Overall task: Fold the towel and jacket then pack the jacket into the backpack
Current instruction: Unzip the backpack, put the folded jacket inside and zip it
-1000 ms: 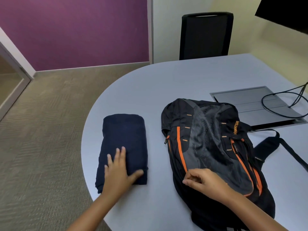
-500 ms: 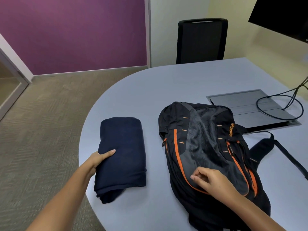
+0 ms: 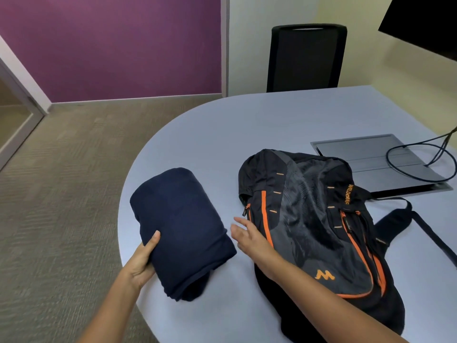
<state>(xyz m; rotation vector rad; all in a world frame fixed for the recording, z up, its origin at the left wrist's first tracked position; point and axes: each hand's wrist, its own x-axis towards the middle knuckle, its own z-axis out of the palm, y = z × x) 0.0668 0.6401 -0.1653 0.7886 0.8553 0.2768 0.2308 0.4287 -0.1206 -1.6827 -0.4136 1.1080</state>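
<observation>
Our left hand (image 3: pixel 142 262) grips the folded navy jacket (image 3: pixel 181 230) left of the backpack (image 3: pixel 319 233), right hand (image 3: pixel 247 235) fingers apart beside it; lifted one-handed the folds may slump open; we see no open zip.

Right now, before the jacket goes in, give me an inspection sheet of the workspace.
Surface: pale rounded table, with a grey floor-box panel set into its far right.
Job's things: folded navy jacket near the table's left edge; black and orange backpack lying flat beside it, front zip looks closed. No towel seen.
Clutter: nothing seen.
Hands: left hand grips the jacket's near left side, thumb on top; right hand open, fingers spread between jacket and backpack.
Cables: black cable looped over the panel, leading off right.
Surroundings: black chair beyond the table, purple wall, carpet, dark screen upper right.
</observation>
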